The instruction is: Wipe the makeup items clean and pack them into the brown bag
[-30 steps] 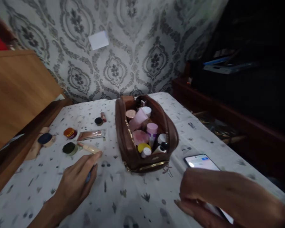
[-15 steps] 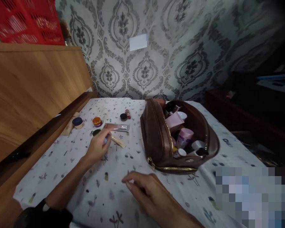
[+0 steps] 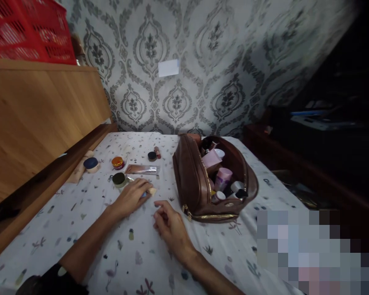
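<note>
My left hand [image 3: 131,198] lies low over the cloth, fingers closed round a small tube [image 3: 152,191]. Its pale cream end sticks out past the fingertips and a bit of blue shows beneath them; the rest is covered. Just behind the hand are a dark-lidded round jar [image 3: 119,179] and a long pinkish-brown tube with a silver cap [image 3: 142,169]. My right hand [image 3: 174,231] hovers in front of the brown cosmetic bag [image 3: 190,176], fingers loosely bent and apart, with nothing seen in it. The bag stands unzipped, full of bottles and tubes, among them a pink-capped bottle [image 3: 224,178].
On the patterned cloth [image 3: 135,262] stand an orange-lidded jar [image 3: 117,162], a blue-lidded jar [image 3: 91,164], a black-lidded pot [image 3: 152,156] and a small reddish tube [image 3: 157,152]. A wooden cabinet [image 3: 46,106] borders the left, carrying a red basket [image 3: 30,32]. Wallpaper rises behind.
My left hand has shifted right and down over the small tube, covering most of it. My right hand has drawn closer to the left, its fingers raised. The view has turned slightly.
</note>
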Available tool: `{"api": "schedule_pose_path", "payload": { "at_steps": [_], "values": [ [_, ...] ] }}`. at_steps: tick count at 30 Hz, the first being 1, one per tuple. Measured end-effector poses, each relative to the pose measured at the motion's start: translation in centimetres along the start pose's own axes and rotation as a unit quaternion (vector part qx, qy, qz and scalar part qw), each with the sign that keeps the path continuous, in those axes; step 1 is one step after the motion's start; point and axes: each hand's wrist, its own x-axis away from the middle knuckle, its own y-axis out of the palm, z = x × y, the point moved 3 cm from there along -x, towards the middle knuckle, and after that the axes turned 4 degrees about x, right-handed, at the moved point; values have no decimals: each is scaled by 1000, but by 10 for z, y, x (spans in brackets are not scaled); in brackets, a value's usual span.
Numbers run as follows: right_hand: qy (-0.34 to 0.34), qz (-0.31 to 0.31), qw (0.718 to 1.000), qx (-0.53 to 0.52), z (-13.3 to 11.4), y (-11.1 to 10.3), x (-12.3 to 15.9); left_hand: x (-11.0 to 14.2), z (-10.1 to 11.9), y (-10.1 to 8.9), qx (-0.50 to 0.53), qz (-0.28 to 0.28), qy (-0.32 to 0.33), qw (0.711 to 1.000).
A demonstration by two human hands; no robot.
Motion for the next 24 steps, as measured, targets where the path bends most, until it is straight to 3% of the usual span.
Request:
{"api": "schedule_pose_path", "payload": {
  "at_steps": [6, 10, 13, 15, 18, 22, 24],
  "values": [
    [-31, 44, 998, 11, 4, -9, 2, -1, 5, -8, -67, 14, 32, 997],
    [-60, 91, 992, 62, 2, -14, 4, -2, 32, -26, 34, 128, 34, 991],
    [-110, 40, 989, 89, -12, -12, 7, 1, 56, -39, 215, 213, -27, 953],
    [-116, -25, 989, 87, -20, -8, 8, 5, 67, -43, 313, 228, -88, 918],
    [-63, -104, 992, 29, -25, -2, 9, 9, 73, -43, 373, 228, -153, 886],
    [-21, -99, 995, -9, -24, -1, 10, 13, 68, -31, 423, 235, -224, 846],
    [-16, -80, 997, 1, -24, -2, 11, 12, 69, -20, 434, 216, -236, 843]
  ]
}}
